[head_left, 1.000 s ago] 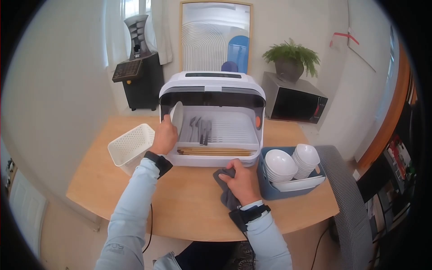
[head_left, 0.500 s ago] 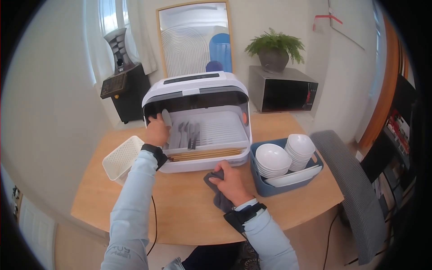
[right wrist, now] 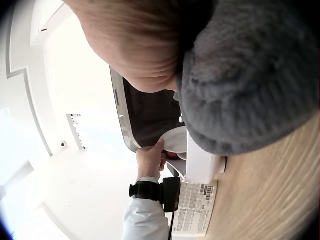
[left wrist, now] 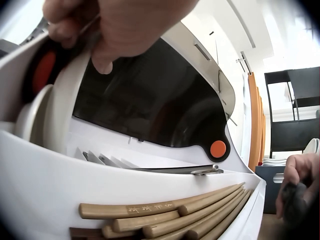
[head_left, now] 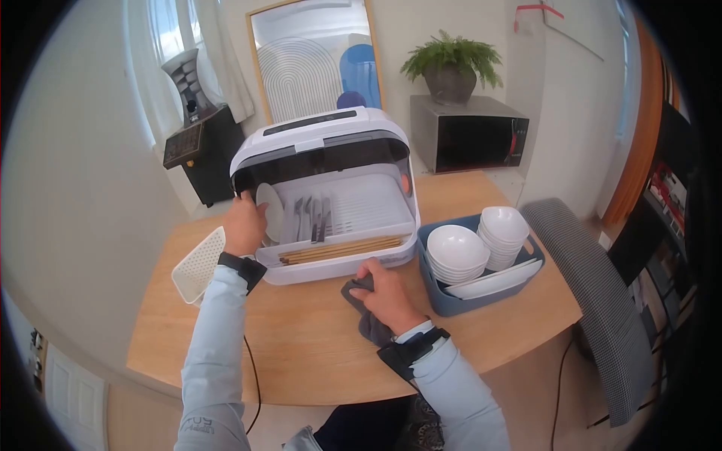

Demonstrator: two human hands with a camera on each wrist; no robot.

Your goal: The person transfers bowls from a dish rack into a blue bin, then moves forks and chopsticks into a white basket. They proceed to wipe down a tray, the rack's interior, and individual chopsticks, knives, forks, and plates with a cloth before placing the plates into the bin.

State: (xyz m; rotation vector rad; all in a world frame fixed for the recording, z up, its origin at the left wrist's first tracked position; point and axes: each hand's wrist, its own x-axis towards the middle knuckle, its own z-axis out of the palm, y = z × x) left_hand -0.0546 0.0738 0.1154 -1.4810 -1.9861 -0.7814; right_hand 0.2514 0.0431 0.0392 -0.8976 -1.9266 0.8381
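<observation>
My left hand (head_left: 244, 225) reaches into the left end of a white dish cabinet (head_left: 301, 275) with its dark lid raised. It pinches the upper edge of a white plate (left wrist: 65, 105), thumb on the inner face. The plate stands on edge beside another white dish (left wrist: 37, 112) in the left wrist view. Knives and other cutlery (head_left: 316, 218) lie on the cabinet's rack, right of the plate. Wooden chopsticks (head_left: 342, 249) fill the front trough. A grey cloth (right wrist: 245, 80) is gripped in my right hand (head_left: 389, 297), low over the table before the cabinet.
To the right, a blue basket (head_left: 481, 299) holds stacked white bowls (head_left: 457, 252) and a white tray (head_left: 496, 279). A white perforated basket (head_left: 199, 267) stands left of the cabinet. Behind are a microwave (head_left: 474, 139) and a potted fern (head_left: 451, 75). A grey chair (head_left: 602, 316) is beside the table (head_left: 301, 346).
My left hand has moved the plate leftward and lower, to the cabinet's left end. The right hand still holds the cloth in about the same place. The head view has shifted and tilted.
</observation>
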